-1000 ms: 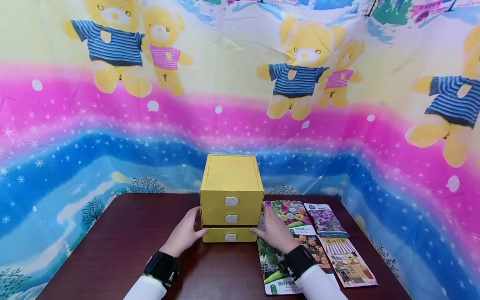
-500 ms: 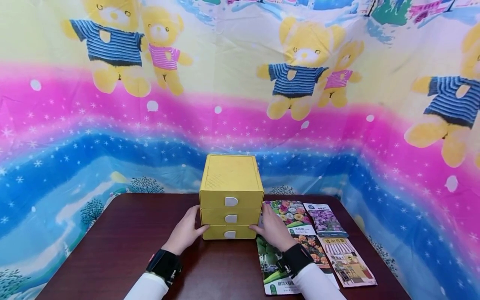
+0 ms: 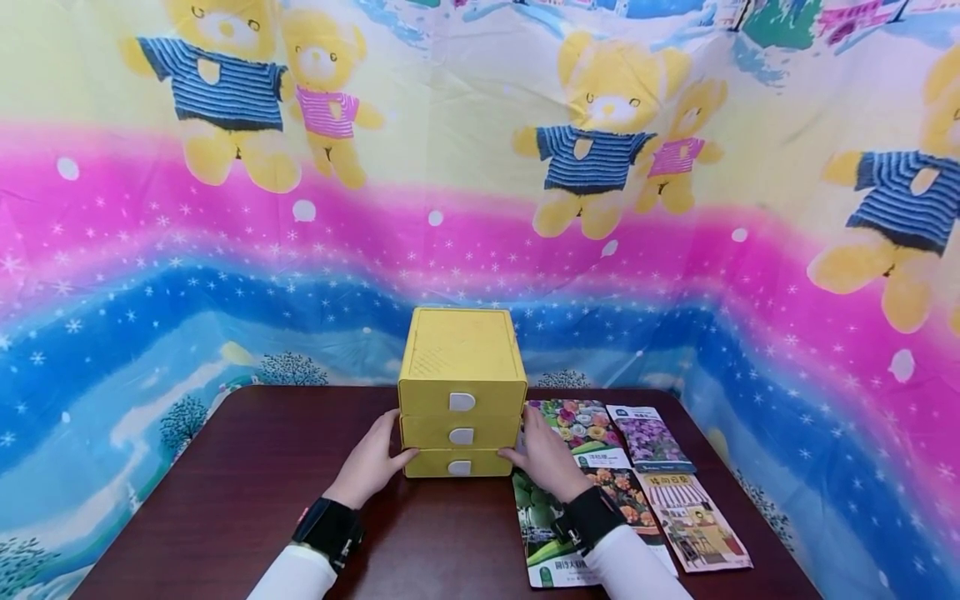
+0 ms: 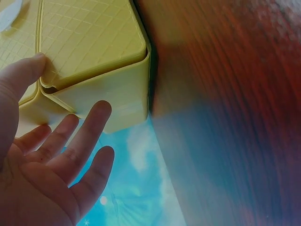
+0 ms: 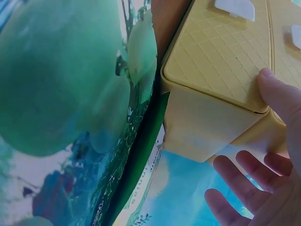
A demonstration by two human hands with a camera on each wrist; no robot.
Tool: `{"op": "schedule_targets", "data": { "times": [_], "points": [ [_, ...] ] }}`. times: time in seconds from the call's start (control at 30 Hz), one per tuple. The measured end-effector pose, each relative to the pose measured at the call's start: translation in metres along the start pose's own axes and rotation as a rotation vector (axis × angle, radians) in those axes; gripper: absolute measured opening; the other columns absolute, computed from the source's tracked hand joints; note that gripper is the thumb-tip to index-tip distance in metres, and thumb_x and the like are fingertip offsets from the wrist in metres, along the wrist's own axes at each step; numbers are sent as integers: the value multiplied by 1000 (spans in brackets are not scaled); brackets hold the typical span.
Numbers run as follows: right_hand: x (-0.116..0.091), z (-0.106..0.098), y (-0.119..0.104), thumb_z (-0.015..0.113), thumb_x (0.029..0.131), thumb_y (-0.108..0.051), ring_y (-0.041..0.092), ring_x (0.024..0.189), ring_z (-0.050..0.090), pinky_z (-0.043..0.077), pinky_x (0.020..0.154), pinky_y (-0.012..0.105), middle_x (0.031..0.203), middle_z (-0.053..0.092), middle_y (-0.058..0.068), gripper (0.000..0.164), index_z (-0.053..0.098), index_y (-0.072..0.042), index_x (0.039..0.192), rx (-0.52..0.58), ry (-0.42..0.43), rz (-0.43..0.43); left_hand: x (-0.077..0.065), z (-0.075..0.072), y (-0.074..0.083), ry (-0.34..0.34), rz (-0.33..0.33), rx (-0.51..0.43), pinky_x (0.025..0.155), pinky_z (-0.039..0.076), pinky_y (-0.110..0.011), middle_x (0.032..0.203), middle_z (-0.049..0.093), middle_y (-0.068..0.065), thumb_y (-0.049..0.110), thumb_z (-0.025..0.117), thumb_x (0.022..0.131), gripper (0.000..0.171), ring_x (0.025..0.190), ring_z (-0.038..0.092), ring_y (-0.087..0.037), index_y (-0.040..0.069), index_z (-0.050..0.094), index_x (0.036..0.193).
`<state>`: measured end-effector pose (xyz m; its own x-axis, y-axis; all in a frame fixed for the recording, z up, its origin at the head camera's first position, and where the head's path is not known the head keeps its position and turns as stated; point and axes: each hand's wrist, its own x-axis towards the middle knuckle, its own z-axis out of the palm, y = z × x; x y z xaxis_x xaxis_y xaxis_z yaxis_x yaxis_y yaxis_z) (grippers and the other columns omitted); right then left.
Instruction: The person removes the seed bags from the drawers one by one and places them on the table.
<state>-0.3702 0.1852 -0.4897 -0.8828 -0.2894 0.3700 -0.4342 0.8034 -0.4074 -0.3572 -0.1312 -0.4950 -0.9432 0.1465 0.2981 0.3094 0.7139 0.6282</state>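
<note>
A yellow three-drawer box [image 3: 462,346] with white tab handles stands on the table, its drawers all flush. At its left side is my left hand [image 3: 365,467]. That thumb rests on the front corner near the seam between the lower two drawers, and the fingers reach back along the side, spread and loosely straight in the left wrist view. My right hand [image 3: 553,462] mirrors this on the right side. Its thumb [image 5: 277,94] touches the front of the bottom drawer [image 5: 221,52] by its edge. Whether the fingers touch the side walls is hard to tell.
Flat packets with flower pictures lie to the right, including a purple-flower one [image 3: 652,440] and one with a striped awning [image 3: 696,523]. A larger green packet [image 3: 540,533] lies under my right forearm. A patterned cloth [image 3: 450,167] hangs behind the dark wooden table [image 3: 225,492].
The bottom drawer stood slightly out one second ago, with a dark gap above it. It has slid back in, flush with the others. Both hands stay almost in place.
</note>
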Motion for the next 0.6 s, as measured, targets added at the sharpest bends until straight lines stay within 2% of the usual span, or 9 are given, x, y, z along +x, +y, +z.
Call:
{"op": "schedule_targets", "data": {
  "times": [0.2,0.37,0.5,0.6],
  "points": [
    [2,-6,-1,79,90,-36,32,130,56,50,106,48,140,52,17,86,31,-6,155,-29,-15,-30,1,-4,3,-3,-5,7,111,43,-54,150,48,-23,26,79,90,77,140,46,-38,-1,40,151],
    [0,-18,2,76,92,-38,33,132,55,50,105,50,145,52,17,82,35,-7,156,-79,-39,-64,-2,-11,5,-4,-4,53,106,48,-53,146,51,-22,27,78,91,74,135,52,-36,0,42,150],
    [-5,-31,9,76,92,-40,37,133,54,47,107,54,145,54,19,75,44,-6,152,-130,-55,-66,-6,-18,1,-4,-6,116,104,49,-54,144,51,-22,34,77,92,77,131,54,-37,0,40,151],
    [-8,-40,16,76,91,-42,39,135,50,42,110,58,144,54,20,74,49,-4,149,-188,-48,-52,-9,-24,-4,25,3,187,106,44,-61,149,47,-24,44,77,89,86,136,48,-42,1,39,153]
  ]
}}
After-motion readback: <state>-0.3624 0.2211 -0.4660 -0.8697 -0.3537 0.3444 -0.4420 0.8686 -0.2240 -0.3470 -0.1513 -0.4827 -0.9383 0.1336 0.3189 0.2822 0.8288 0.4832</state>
